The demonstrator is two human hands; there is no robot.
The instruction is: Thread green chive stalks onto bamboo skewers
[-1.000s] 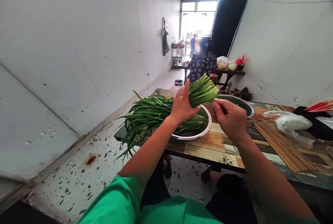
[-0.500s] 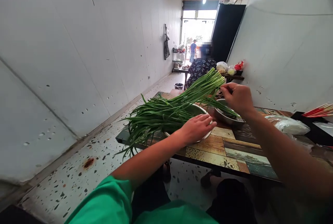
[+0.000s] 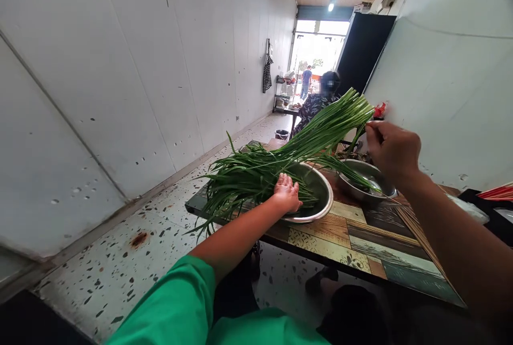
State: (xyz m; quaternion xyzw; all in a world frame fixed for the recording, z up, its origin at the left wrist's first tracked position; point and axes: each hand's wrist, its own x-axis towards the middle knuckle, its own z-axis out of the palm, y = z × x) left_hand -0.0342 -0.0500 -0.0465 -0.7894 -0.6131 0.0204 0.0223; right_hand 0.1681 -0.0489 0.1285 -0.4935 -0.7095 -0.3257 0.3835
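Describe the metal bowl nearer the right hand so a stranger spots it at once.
Start at the long table with the multicoloured patchwork top. Near the right hand sits a round, silver-coloured metal bowl. Only a slim bunch of green stalks lies across it, while the silver-rimmed metal bowl beside it has a thick, leafy green heap spilling over its rim.

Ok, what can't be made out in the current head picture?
All in the head view:
Whether the left hand grips or only rests on the loose greens: its own back hides the palm.
How the right hand holds the raised bundle: the hand itself hides most fingertips.
The near bowl's left inside: covered by greens.
The red sticks' full length: cut by the right edge.
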